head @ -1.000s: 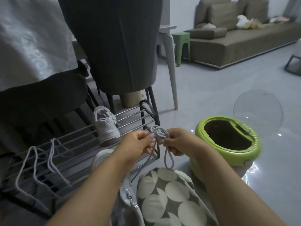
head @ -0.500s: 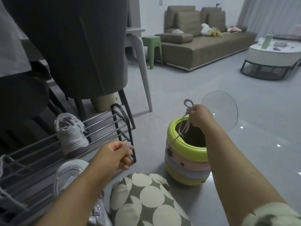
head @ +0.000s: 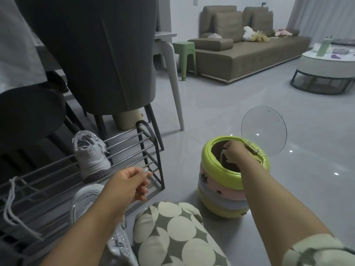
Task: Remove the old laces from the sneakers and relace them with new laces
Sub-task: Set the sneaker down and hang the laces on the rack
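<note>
The right hand (head: 233, 153) is over the mouth of the bin (head: 221, 181), fingers curled round a grey lace (head: 222, 154) whose free end hangs down inside the opening. The lid (head: 264, 130) stands open behind the bin. The left hand (head: 132, 184) hangs left of the bin, fingers loosely curled, holding nothing visible. One sneaker (head: 91, 154) sits on the rack (head: 134, 148) left of the bin; a second sneaker (head: 84, 200) lies nearer the person, partly hidden by the left arm. Another lace (head: 11, 204) drapes over the rack, well left of the bin. Risks: the lace may catch on the rim or hinge and hang outside on release; the wrist may knock the lid shut; the draped lace could slip through the rack bars.
</note>
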